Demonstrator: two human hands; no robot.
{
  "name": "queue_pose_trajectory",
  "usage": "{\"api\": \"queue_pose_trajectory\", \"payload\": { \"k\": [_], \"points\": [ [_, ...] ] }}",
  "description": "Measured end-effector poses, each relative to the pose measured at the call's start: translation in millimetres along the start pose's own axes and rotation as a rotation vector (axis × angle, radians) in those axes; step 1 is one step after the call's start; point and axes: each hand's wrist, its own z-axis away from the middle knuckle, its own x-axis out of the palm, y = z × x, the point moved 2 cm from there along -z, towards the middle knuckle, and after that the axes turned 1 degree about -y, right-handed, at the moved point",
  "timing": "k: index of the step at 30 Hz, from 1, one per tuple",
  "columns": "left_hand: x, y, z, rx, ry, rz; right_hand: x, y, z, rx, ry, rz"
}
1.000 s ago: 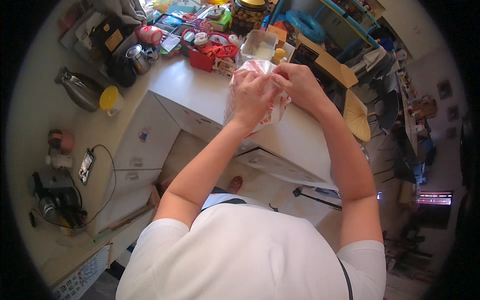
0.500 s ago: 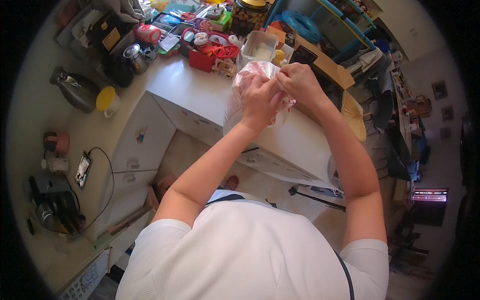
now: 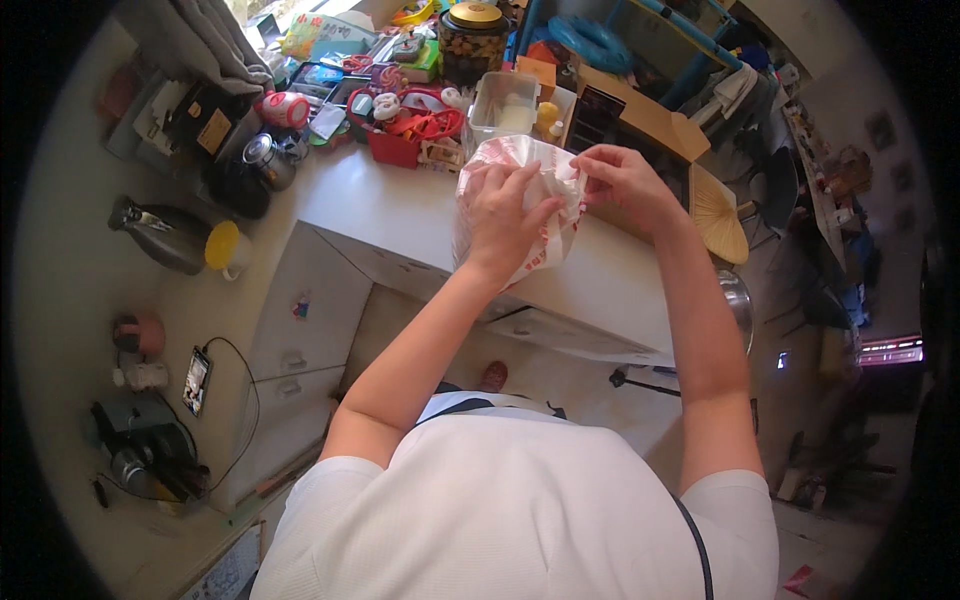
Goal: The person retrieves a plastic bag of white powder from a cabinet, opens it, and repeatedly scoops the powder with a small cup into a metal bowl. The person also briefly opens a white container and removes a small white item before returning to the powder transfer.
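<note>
White plastic bag [image 3: 548,215] with red print, between the two grips.
The bag is over the near edge of the bench [image 3: 385,205]; the left grip [image 3: 500,215] lies across it, thumb apart, whether clasping I cannot tell, while the right grip [image 3: 630,185] pinches its right side. Just beyond the grips stands a clear plastic container [image 3: 504,105], with a red basket [image 3: 393,150] to its left. Right of the right grip is a tan hand fan [image 3: 715,218]; well left of the left grip, a dark jug [image 3: 165,238].
</note>
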Motion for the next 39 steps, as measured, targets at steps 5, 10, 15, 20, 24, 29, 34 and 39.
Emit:
{"api": "queue_pose_trajectory", "payload": {
  "k": [5,10,15,20,24,29,34,39],
  "points": [
    [-11,-3,-3,-0.021,-0.155,0.090,5,44,28,-0.222,0.137,-0.113],
    [-15,-4,-4,-0.009,-0.248,0.116,8,77,59,-0.233,0.216,-0.375],
    [-18,-1,-1,-0.066,-0.238,0.135,-21,135,89,-0.233,0.427,-0.670],
    [-31,-14,7,-0.079,-0.206,0.102,-51,268,100,0.016,0.780,-0.748],
    [-37,-9,6,-0.091,-0.224,0.062,-57,324,103,0.152,0.969,-0.654],
    [-38,-15,2,-0.194,-0.275,0.174,-65,311,103,0.229,1.246,-0.240],
    [-37,-16,-9,-0.392,-0.329,0.501,-38,212,89,-0.180,1.039,0.136],
    [-24,-34,-9,-0.468,-0.280,0.580,69,73,63,-0.386,0.560,0.316]
  ]
}}
